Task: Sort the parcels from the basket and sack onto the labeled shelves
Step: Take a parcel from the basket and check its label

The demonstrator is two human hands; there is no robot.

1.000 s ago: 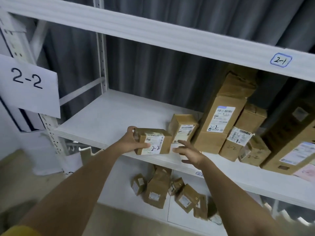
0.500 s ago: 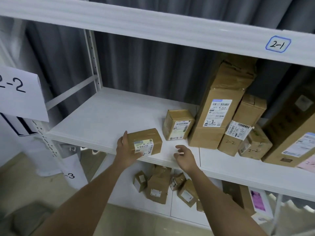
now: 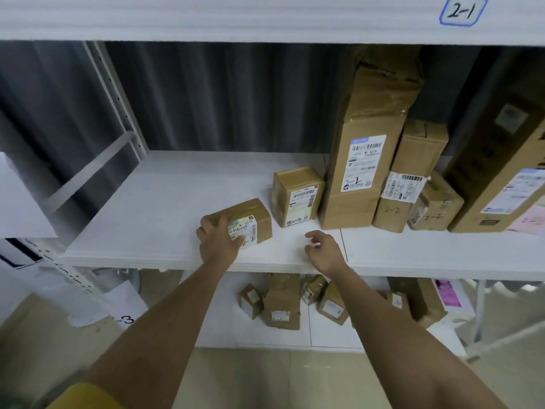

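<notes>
- Parcel (image 3: 243,221) is sitting on the middle shelf (image 3: 153,214), near its front edge, and my left hand (image 3: 218,242) is gripping its near-left end, fingers curled over the top, thumb lying on the label
- I am setting it just left of the upright small box (image 3: 297,196), probably to keep the row of 2-2 boxes going leftward
- My right hand (image 3: 323,251) is hovering over the shelf edge, fingers loosely curled and holding nothing, probably ready to steady the parcel
</notes>
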